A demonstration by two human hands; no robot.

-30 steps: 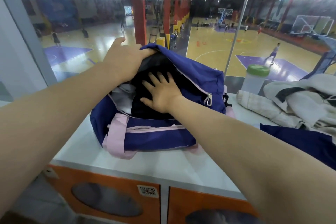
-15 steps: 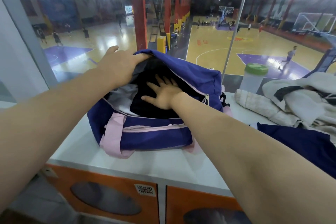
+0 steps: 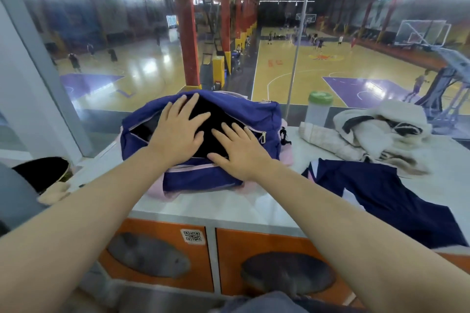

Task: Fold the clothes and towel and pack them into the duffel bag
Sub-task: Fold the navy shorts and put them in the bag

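Both the left hand (image 3: 178,134) and right hand (image 3: 239,151) lie flat, fingers spread, on black folded fabric (image 3: 216,119) largely hidden inside the unzipped navy-and-pink duffel bag (image 3: 256,119).

I'm looking down through a glass wall (image 3: 292,63) onto an indoor sports hall: basketball courts (image 3: 318,68) with painted purple keys, a backboard (image 3: 422,33), players, and orange lockers (image 3: 157,254) below me.

White countertop (image 3: 193,207): duffel bag (image 3: 256,119), clothes (image 3: 381,193).
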